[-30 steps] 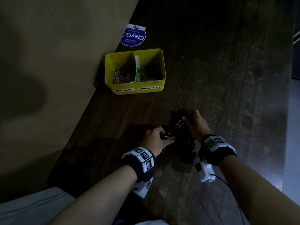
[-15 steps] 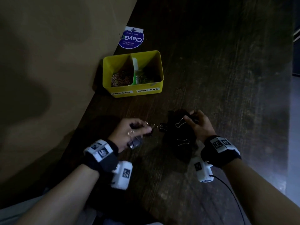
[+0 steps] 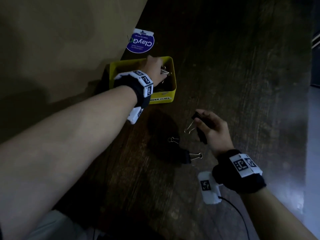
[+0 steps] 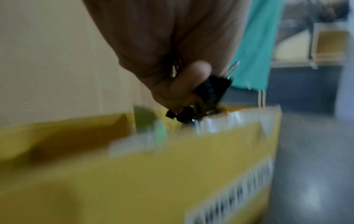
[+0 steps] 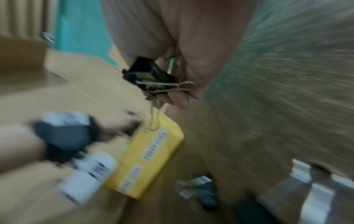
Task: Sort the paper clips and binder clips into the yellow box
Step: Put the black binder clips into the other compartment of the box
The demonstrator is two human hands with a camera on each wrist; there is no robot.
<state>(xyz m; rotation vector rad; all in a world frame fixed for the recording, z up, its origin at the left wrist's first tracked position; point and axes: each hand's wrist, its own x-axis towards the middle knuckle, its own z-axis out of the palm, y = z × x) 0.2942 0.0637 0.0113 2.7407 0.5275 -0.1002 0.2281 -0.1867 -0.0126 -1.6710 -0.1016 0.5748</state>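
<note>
Right now, dark wood table (image 3: 225,84), yellow box (image 3: 174,84) by the wall, its right compartment's label reading "...NDER CLIPS". My left hand (image 3: 155,68) is over that right compartment, fingers curled around a bunch of black binder clips (image 4: 212,92). My right hand (image 3: 214,130) is just above the table, pinching more black clips (image 5: 147,75). Two loose binder clips (image 3: 187,156) lie between hand and box.
</note>
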